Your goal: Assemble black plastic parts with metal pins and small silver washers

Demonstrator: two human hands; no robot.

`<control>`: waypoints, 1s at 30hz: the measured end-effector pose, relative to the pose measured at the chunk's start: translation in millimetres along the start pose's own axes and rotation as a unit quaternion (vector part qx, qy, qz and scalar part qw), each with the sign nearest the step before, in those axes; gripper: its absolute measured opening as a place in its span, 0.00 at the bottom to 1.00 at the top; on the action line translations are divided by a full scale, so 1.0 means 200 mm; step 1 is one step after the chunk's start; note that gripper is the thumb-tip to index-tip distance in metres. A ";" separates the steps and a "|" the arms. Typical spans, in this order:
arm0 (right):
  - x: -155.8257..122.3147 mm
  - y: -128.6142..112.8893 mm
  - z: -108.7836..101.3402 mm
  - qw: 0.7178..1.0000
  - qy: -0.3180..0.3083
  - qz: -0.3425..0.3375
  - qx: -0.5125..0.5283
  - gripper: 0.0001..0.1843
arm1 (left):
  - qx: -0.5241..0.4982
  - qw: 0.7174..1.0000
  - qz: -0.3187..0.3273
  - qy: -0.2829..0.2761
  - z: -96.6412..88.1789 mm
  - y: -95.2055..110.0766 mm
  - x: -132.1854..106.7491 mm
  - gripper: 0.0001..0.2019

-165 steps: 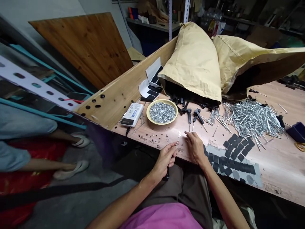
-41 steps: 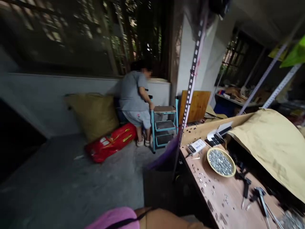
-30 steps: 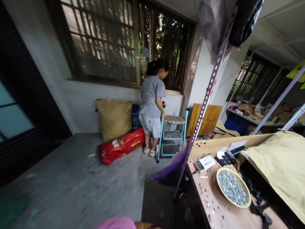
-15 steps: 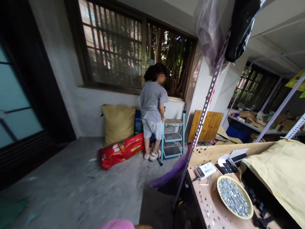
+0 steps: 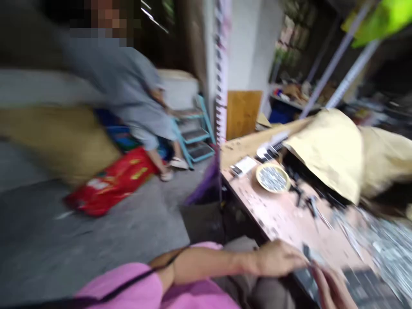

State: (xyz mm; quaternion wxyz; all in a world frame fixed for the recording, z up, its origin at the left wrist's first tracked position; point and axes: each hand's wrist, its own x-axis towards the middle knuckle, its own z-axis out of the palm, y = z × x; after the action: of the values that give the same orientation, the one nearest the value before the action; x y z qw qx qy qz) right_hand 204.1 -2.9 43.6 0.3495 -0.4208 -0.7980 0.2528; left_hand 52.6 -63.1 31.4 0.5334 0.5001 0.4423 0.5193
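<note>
At the edge of the workbench [image 5: 257, 201], my left hand [image 5: 278, 257] comes in from the lower left, its fingers closed in a pinch. Close to its fingertips is a small dark piece [image 5: 306, 250], too blurred to name. My right hand [image 5: 333, 288] is bent in from the bottom edge, its fingertips nearly meeting those of the left. What the fingers hold between them is smeared. Farther up the bench sits a yellow bowl [image 5: 259, 179] of small shiny metal pieces. Pliers-like tools [image 5: 312, 206] lie nearer me.
A heap of clear plastic [image 5: 391, 249] lies at the right. Tan paper sheets [image 5: 331, 150] cover part of the bench. A perforated metal post [image 5: 221, 86] rises at its corner. Beyond are a blue step stool [image 5: 195, 135], a red bag [image 5: 112, 184] and another person [image 5: 122, 73].
My view has swung right and down. Both my hands and the near bench have come into sight, and the other person has shifted left in the picture.
</note>
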 end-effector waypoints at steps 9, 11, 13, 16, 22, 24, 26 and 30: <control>-0.07 -0.05 0.00 0.983 0.018 0.087 0.162 0.12 | 0.115 0.993 0.006 -0.034 -0.03 0.05 0.01 0.13; -0.08 -0.05 0.01 0.977 0.033 0.096 0.187 0.11 | 0.126 0.992 0.008 -0.019 -0.02 0.04 0.00 0.12; -0.09 -0.05 0.02 0.970 0.027 0.108 0.216 0.11 | 0.108 0.994 -0.009 -0.025 -0.03 0.04 0.01 0.13; -0.08 -0.04 0.01 0.968 -0.005 0.105 0.227 0.12 | 0.080 0.995 -0.031 -0.044 -0.05 0.06 0.02 0.15; -0.06 -0.04 0.03 0.983 0.038 0.061 0.168 0.13 | 0.093 0.995 -0.012 -0.025 -0.04 0.07 0.02 0.14; -0.06 -0.05 0.03 0.981 0.031 0.073 0.176 0.15 | 0.078 0.996 -0.021 -0.032 -0.02 0.06 0.02 0.14; -0.06 -0.05 0.02 0.983 0.018 0.082 0.165 0.14 | 0.071 0.996 -0.029 -0.037 -0.01 0.05 0.02 0.15; -0.07 -0.05 0.01 0.989 0.046 0.071 0.122 0.18 | 0.074 0.997 -0.019 -0.003 0.02 0.04 0.02 0.13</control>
State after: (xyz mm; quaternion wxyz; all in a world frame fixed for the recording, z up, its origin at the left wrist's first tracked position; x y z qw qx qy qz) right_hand 203.2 -19.9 43.5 0.4156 -0.4415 -0.7125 0.3530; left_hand 56.0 -59.5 39.8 0.5065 0.5313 0.4869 0.4734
